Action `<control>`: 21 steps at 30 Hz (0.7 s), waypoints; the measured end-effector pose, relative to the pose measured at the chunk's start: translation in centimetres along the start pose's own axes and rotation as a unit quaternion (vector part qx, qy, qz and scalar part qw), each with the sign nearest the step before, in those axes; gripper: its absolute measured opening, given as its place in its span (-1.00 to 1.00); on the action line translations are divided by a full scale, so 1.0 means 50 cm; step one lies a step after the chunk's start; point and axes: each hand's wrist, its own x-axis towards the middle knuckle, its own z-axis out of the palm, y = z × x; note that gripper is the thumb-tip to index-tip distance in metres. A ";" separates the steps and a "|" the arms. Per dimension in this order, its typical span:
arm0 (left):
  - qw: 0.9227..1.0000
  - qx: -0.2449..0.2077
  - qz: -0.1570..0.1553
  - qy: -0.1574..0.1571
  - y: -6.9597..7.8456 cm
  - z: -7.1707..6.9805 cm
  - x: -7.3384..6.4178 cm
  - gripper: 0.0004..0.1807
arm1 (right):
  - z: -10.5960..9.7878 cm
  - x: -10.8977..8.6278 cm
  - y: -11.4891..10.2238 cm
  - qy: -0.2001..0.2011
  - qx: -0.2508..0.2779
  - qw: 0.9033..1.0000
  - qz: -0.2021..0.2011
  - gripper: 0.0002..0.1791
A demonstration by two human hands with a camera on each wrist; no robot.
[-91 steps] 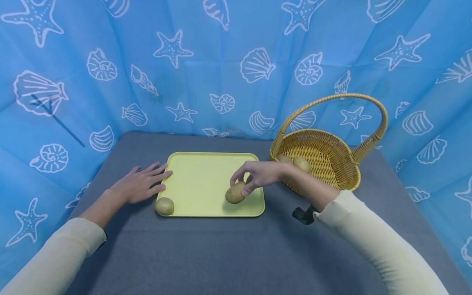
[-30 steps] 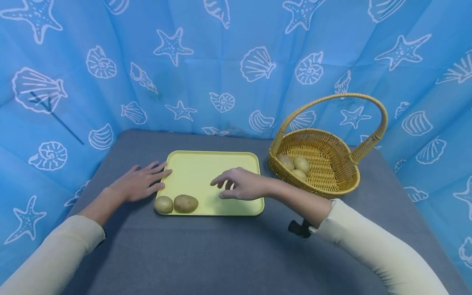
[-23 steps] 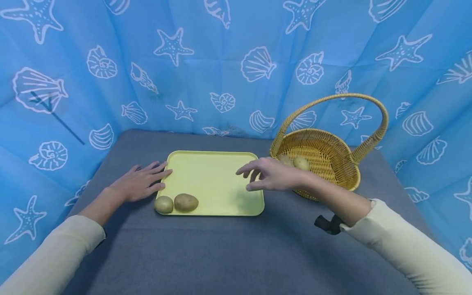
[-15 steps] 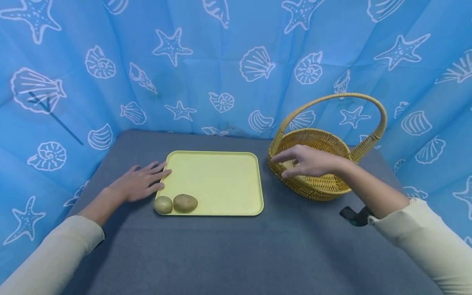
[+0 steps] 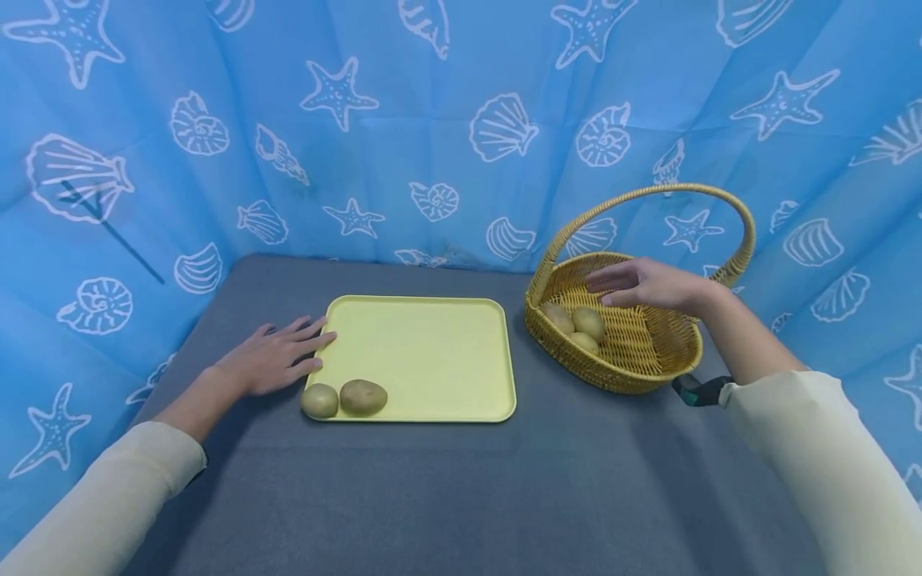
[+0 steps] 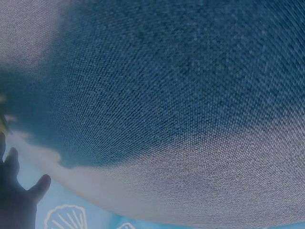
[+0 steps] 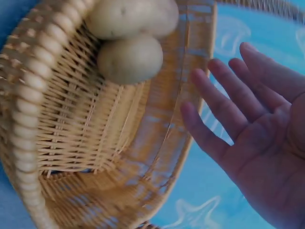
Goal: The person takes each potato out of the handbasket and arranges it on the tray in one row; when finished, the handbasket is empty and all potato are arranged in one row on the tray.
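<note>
Grey table (image 5: pixel 432 496): right hand (image 5: pixel 651 286), earlier over tray (image 5: pixel 418 356), now above basket (image 5: pixel 634 340).

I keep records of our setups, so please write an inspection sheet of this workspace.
Surface: grey table, cloth-like.
Job's things: two potatoes on the yellow tray, towards its front left corner; three potatoes in the wicker basket.
Clutter: nothing seen.
Grips: left grip spread at the tray's left edge; right grip, holding nothing, above the basket.
Cables: nothing seen.
Surroundings: blue curtain with white shell and starfish prints; dark line at left, unclear what.
</note>
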 end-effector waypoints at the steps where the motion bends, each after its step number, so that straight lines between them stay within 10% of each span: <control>1: 1.000 0.000 0.000 0.000 0.000 0.000 0.000 -0.36 | -0.006 -0.001 0.011 -0.002 0.013 1.000 0.010 -0.34; 12: 1.000 -0.007 -0.002 0.000 0.003 -0.005 0.000 -0.37 | -0.005 0.010 0.096 -0.049 0.124 0.987 0.093 -0.29; 21: 1.000 -0.007 -0.003 -0.002 0.003 -0.004 -0.002 -0.37 | 0.002 0.026 0.083 -0.112 0.165 0.969 0.143 -0.23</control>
